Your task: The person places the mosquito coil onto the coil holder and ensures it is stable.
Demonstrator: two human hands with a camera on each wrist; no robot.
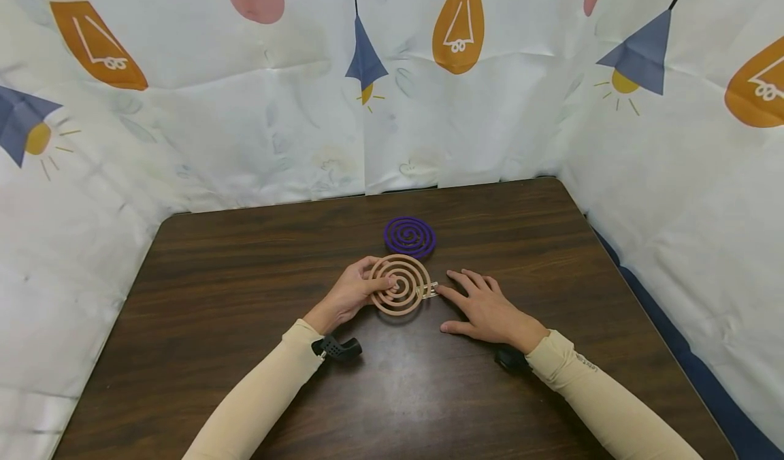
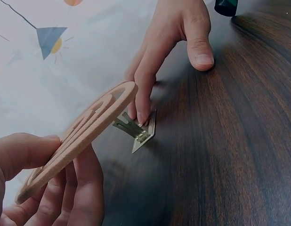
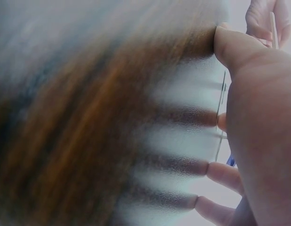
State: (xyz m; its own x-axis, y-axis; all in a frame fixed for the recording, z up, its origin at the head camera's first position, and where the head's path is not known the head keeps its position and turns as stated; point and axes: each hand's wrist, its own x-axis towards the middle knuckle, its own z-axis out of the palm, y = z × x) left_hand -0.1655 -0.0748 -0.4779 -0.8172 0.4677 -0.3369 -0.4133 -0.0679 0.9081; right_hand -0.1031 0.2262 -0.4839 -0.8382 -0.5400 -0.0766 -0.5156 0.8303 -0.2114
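My left hand (image 1: pixel 348 294) pinches a tan mosquito coil (image 2: pixel 72 149), thumb on one face and fingers behind. The coil is tilted above the table. Beside its right edge, a small metal coil stand (image 2: pixel 144 135) lies on the table with its prongs bent upward, close under the coil's rim. My right hand (image 1: pixel 488 312) is spread low over the table, fingers fairly straight. Its index fingertip touches the stand. A purple mosquito coil (image 1: pixel 409 235) lies flat just beyond the tan one. The right wrist view shows the hand and little of the stand.
The brown wood-grain table (image 1: pixel 245 263) extends around both hands. A white printed curtain (image 1: pixel 245 140) borders its back and sides. Black wrist devices (image 1: pixel 338 348) sit near both sleeve cuffs.
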